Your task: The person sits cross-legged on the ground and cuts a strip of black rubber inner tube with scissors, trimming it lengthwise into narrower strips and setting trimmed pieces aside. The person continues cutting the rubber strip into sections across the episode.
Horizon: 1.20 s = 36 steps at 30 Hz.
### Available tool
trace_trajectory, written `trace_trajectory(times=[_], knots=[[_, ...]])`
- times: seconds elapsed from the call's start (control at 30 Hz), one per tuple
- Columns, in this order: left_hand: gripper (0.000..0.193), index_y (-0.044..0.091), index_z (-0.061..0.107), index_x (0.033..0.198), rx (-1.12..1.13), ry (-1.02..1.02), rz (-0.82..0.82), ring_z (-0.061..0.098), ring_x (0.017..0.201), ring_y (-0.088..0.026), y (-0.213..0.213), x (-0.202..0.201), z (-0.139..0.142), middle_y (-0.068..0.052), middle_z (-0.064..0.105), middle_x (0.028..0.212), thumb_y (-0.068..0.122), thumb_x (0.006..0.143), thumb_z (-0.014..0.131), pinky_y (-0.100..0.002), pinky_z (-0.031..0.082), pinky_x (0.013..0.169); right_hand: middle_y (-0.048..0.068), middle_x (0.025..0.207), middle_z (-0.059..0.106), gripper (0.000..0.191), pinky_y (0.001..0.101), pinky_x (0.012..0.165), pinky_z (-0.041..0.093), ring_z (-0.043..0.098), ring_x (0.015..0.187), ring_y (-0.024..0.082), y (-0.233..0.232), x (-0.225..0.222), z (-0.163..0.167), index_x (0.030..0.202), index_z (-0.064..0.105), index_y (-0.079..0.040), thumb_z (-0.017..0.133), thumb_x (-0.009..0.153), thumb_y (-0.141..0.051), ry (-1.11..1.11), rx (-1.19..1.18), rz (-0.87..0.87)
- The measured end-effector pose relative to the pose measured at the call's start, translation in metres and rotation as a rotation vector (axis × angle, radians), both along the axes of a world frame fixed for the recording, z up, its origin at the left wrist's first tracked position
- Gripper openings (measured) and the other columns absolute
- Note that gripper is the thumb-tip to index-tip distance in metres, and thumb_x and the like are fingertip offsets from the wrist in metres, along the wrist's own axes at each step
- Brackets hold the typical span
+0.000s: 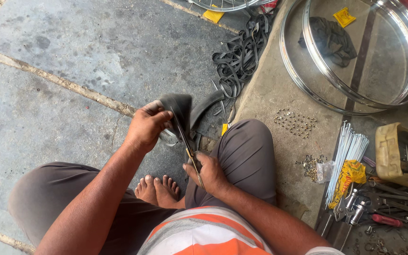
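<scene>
**A:** Seen from above: seated on grey stone floor (62, 56), knees spread, bare feet (159, 189) together. What in the hands?

**B:** Left hand (147, 126) clenched round a folded piece of flat black rubber strip (178, 106), pinched at its near edge, held just above the floor. Right hand (208, 172) gripping the handles of long metal scissors (187, 144), blades angled up across the rubber.

**A:** Feel of the rubber?

**B:** Judged light, soft and floppy; bends over itself, so best gripped close to the blades and kept taut. Probably slightly grippy, not fragile. Scissors stiff, sharp-edged; handles only.

**A:** Anything else near?

**B:** Tangled pile of black rubber strips (239, 56) ahead on the floor. To the right, two shiny chrome bicycle wheel rims (303, 80) lying flat on a raised concrete step (265, 94), a dark rag (329, 38) inside them. Small metal nipples (294, 122) scattered beside. Bundle of thin silver spokes (348, 158), yellow wrapper (350, 174), red-handled screwdriver (386, 220) among other tools well apart from the hands.
</scene>
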<state>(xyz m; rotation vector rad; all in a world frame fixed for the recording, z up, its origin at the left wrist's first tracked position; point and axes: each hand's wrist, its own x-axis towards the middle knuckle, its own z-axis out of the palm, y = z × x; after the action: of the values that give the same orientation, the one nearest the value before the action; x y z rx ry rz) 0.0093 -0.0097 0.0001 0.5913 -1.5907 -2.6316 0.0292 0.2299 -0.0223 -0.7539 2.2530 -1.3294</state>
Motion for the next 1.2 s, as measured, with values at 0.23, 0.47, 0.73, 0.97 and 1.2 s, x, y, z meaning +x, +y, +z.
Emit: trace_trajectory(times=[0.23,0.47,0.73,0.97,1.2], knots=[[0.037,0.004,0.065,0.125,-0.089,-0.070,-0.109,0.069,0.087,-0.017,0.014,0.001,0.009,-0.010,0.070,0.099,-0.007,0.090,0.064,-0.034,0.062,0.077,0.009,0.070,0.072,0.027,0.0352,0.064,0.058,0.075,0.067,0.021,0.002,-0.001,-0.001,0.090,0.065,-0.004,0.078,0.091,-0.028,0.003,-0.012,-0.003],[0.029,0.000,0.067,0.122,-0.028,-0.068,-0.011,0.069,0.086,-0.017,0.005,0.001,-0.004,-0.012,0.071,0.100,-0.004,0.094,0.064,-0.033,0.061,0.076,0.010,0.070,0.072,0.021,0.0348,0.061,0.057,0.075,0.065,0.022,0.000,0.001,0.000,0.088,0.065,-0.003,0.076,0.089,-0.020,0.006,-0.004,-0.026],[0.036,0.004,0.067,0.123,-0.093,-0.086,-0.074,0.069,0.087,-0.016,0.006,0.001,0.004,-0.010,0.071,0.103,-0.006,0.089,0.064,-0.032,0.060,0.077,0.009,0.077,0.073,0.026,0.0356,0.067,0.059,0.076,0.074,0.022,0.001,0.000,-0.001,0.089,0.065,-0.004,0.078,0.090,-0.027,0.019,-0.022,0.014],[0.044,0.006,0.064,0.128,-0.113,-0.096,-0.100,0.069,0.087,-0.017,0.013,0.002,0.008,-0.009,0.070,0.102,-0.007,0.086,0.065,-0.034,0.060,0.076,0.010,0.077,0.073,0.023,0.0353,0.066,0.059,0.076,0.073,0.021,0.001,-0.001,0.000,0.090,0.065,-0.003,0.076,0.091,-0.023,-0.002,0.007,-0.014],[0.021,-0.005,0.070,0.118,-0.024,-0.032,0.041,0.069,0.084,-0.017,0.000,0.000,-0.006,-0.012,0.073,0.099,0.000,0.098,0.066,-0.032,0.059,0.078,0.009,0.073,0.073,0.019,0.0342,0.064,0.058,0.075,0.069,0.019,0.001,0.000,0.001,0.091,0.066,-0.003,0.074,0.091,-0.021,-0.049,0.023,0.014]])
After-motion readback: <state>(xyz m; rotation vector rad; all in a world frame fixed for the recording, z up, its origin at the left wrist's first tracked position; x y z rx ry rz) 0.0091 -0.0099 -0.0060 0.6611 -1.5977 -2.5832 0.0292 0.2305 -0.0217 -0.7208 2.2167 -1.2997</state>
